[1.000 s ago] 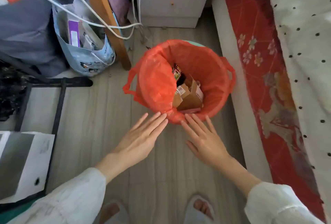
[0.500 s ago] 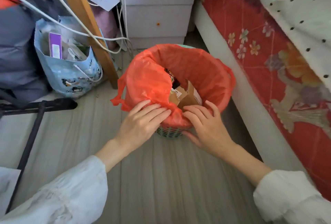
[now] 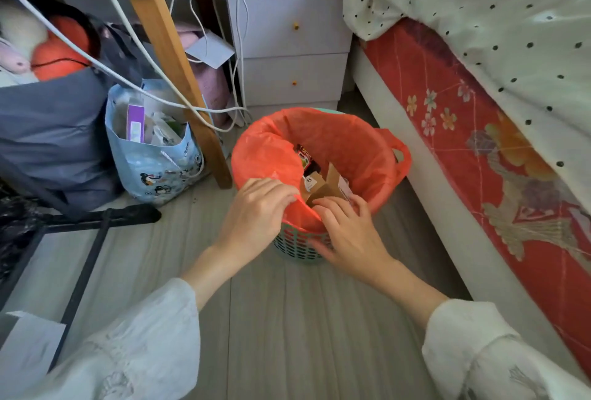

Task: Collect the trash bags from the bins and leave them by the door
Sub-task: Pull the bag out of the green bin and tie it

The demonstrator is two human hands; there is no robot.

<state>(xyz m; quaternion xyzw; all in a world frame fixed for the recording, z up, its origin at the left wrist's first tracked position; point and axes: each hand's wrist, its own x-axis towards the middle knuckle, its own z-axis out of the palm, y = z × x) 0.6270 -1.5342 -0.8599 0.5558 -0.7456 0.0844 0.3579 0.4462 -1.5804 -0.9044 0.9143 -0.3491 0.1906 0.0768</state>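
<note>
Both hands sit at the near rim of the bin: left hand [image 3: 256, 207] has its fingers curled over the folded-down edge of the orange trash bag [image 3: 265, 156], pinching the plastic; right hand [image 3: 347, 230] has fingers hooked over the rim w/ the thumb down against the bin's lattice side, gripping the bag edge there too, as far as I can tell.

Landmark = the green lattice bin [image 3: 297, 247]. It stands on the wood floor, bag lining it & draped over its rim. Cardboard scraps [image 3: 323, 187] & a dark wrapper [image 3: 305, 156] lie inside it. One bag handle [image 3: 399, 156] hangs off the bin's right side, toward the bed frame w/ the red floral mattress [image 3: 447, 105]. Behind the bin: white drawer unit [image 3: 292, 48]. Left of the bin: slanted wooden leg [image 3: 179, 73], then a blue penguin-print bag [image 3: 156, 160] stuffed w/ boxes. White cables trail from above down behind the bin.

Progress, my read: early. Bag is in the bin, rim only just being peeled loose at the near side; far side & handle not gathered yet. Left to do: free the rim all round, lift the bag out, fetch any other bins' bags, carry to the door. No door in view.
</note>
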